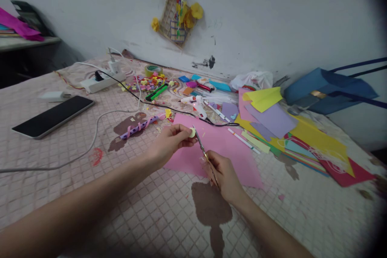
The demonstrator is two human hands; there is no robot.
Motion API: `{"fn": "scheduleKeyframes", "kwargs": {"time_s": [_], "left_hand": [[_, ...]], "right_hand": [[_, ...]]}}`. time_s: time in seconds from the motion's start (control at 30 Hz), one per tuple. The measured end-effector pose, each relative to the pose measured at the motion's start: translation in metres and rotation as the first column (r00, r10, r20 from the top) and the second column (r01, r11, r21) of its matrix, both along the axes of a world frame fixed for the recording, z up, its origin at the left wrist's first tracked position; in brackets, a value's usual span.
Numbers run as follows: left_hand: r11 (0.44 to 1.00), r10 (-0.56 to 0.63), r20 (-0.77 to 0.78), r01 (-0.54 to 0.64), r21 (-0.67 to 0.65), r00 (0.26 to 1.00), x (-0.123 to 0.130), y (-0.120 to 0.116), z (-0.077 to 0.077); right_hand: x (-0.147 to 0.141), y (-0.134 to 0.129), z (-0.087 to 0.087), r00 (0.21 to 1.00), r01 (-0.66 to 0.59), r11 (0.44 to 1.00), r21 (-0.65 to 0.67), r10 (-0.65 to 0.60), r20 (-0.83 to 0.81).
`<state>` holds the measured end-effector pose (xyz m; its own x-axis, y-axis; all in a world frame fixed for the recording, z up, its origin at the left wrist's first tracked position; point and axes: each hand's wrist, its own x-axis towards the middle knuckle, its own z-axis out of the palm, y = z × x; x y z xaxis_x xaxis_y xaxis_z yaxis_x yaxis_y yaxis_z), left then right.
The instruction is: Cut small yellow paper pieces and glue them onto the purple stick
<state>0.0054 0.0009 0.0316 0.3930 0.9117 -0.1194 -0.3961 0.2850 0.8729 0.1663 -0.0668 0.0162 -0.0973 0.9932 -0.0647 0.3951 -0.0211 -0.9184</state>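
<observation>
My left grip (175,139) pinches a pale, rounded piece (192,132) | right grip (223,172) holds scissors (200,144) | pink sheet (237,157) below, surface (145,209) around

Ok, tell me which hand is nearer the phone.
Left. The left hand is right of the phone, apart from it; the right hand is farther right.

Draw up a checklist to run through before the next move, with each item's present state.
1. Left grip secures the pale paper piece: ok, pinched at the fingertips.
2. Right grip holds the scissors: ok, blades pointing away from the person.
3. Blades touching the paper piece: cannot tell, they are too close together in this view.
4. Glue gun apart from both hands: ok, it lies beyond them.
5. Glue gun cool: cannot tell.
6. Phone clear of the left forearm: ok, off to the left.
</observation>
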Motion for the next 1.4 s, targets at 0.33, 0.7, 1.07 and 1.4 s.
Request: {"fn": "scheduleKeyframes", "kwargs": {"time_s": [0.33, 0.7, 1.07, 1.4], "left_hand": [[1.000, 0.019, 0.002, -0.019, -0.007, 1.000, -0.0004, -0.0004, 0.0053], [0.999, 0.038, -0.034, -0.038, -0.001, 0.999, -0.0029, 0.0038, 0.0059], [0.998, -0.054, -0.062, 0.056, 0.030, 0.997, -0.0044, 0.0045, 0.0060], [0.998, -0.056, -0.052, 0.057, 0.035, 0.997, -0.0051, 0.0059, 0.0045]], "right_hand": [[-0.0002, -0.0011, 0.0002, 0.999, 0.006, 1.000, 0.015, -0.006, 0.042], [0.0013, -0.0002, -0.0026, 1.000, 0.009, 1.000, -0.019, -0.008, 0.023], [0.0026, -0.0001, 0.0029, 0.975, -0.063, 0.991, -0.116, 0.036, -0.221], [0.0053, -0.0004, 0.0052, 0.993, -0.069, 0.995, -0.075, 0.061, -0.101]]}}
